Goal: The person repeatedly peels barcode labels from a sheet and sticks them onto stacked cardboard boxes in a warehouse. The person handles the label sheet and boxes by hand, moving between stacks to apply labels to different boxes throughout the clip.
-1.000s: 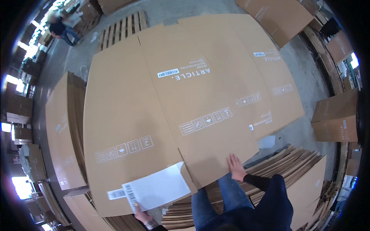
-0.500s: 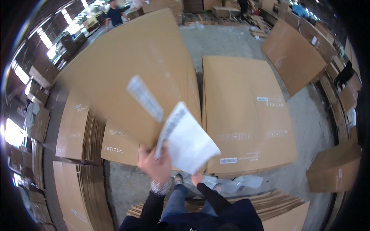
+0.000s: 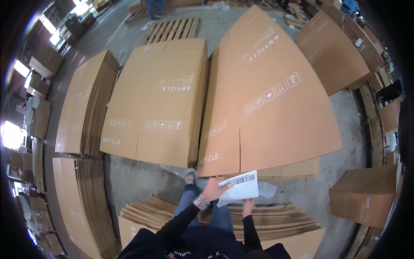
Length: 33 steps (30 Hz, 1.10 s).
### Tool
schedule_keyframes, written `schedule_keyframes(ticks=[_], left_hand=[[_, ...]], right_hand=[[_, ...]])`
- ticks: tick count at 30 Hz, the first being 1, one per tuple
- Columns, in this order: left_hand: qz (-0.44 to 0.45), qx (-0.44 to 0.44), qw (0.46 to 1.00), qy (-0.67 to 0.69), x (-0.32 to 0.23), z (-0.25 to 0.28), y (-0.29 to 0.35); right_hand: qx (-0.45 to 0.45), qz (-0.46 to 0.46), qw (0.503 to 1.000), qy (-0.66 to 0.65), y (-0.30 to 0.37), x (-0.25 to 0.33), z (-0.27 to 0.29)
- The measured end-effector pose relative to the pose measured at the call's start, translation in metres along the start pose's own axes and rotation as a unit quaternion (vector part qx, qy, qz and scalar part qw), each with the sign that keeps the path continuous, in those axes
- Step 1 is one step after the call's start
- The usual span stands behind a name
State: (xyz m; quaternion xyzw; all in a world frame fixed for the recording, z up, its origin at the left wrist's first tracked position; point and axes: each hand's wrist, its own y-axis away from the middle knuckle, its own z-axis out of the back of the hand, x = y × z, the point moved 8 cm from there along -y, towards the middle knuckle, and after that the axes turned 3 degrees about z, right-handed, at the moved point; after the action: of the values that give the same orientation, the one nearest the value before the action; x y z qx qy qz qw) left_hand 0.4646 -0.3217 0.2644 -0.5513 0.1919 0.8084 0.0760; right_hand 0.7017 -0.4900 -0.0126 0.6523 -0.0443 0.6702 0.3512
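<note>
My left hand [image 3: 211, 190], with bracelets at its wrist, is closed on a white sheet of barcode labels [image 3: 241, 186]. My right hand [image 3: 248, 208] pinches the lower right edge of the same sheet. Just beyond the hands, a large flattened cardboard box [image 3: 280, 116] with white printed symbols lies askew over the right stack, its near edge close to my left fingers. Whether those fingers also touch the cardboard, I cannot tell. Left of it stands another stack of flattened boxes [image 3: 151, 95].
More flat box stacks stand at the left [image 3: 84, 99] and lower left [image 3: 71, 203]. Cardboard sheets [image 3: 258, 222] lie beside my legs. A closed carton [image 3: 364, 194] is at the right, a wooden pallet [image 3: 172, 30] at the back. A person's legs [image 3: 154, 7] show far off.
The large flattened box has swung from above the left stack over to the right one. Both hands have moved right, and the label sheet with them. The left stack's top is uncovered.
</note>
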Motion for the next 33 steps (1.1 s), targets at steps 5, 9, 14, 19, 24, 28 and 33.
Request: schedule_keyframes(ticks=[5, 9, 14, 19, 24, 28, 33], left_hand=[[0.228, 0.076, 0.890, 0.386, 0.108, 0.036, 0.047], [0.374, 0.055, 0.728, 0.572, 0.195, 0.003, 0.051], [0.332, 0.019, 0.639, 0.693, 0.253, -0.059, 0.023], [0.308, -0.059, 0.587, 0.746, 0.283, -0.103, 0.024], [0.225, -0.116, 0.576, 0.778, 0.265, -0.144, 0.009], [0.310, -0.210, 0.484, 0.791, 0.245, -0.177, 0.043], [0.310, -0.195, 0.546, 0.754, 0.228, -0.156, 0.057]], right_hand=[[-0.069, -0.002, 0.988, -0.138, -0.015, 0.166, 0.061], [0.079, 0.236, 0.950, -0.186, -0.035, 0.354, 0.024], [-0.134, 0.242, 0.960, 0.035, -0.039, 0.443, -0.010], [-0.099, 0.345, 0.930, 0.072, -0.017, 0.501, -0.057], [-0.079, 0.263, 0.960, 0.051, 0.002, 0.562, -0.026], [-0.134, 0.282, 0.943, 0.115, 0.027, 0.589, 0.019], [-0.105, 0.258, 0.959, 0.051, 0.019, 0.567, 0.063]])
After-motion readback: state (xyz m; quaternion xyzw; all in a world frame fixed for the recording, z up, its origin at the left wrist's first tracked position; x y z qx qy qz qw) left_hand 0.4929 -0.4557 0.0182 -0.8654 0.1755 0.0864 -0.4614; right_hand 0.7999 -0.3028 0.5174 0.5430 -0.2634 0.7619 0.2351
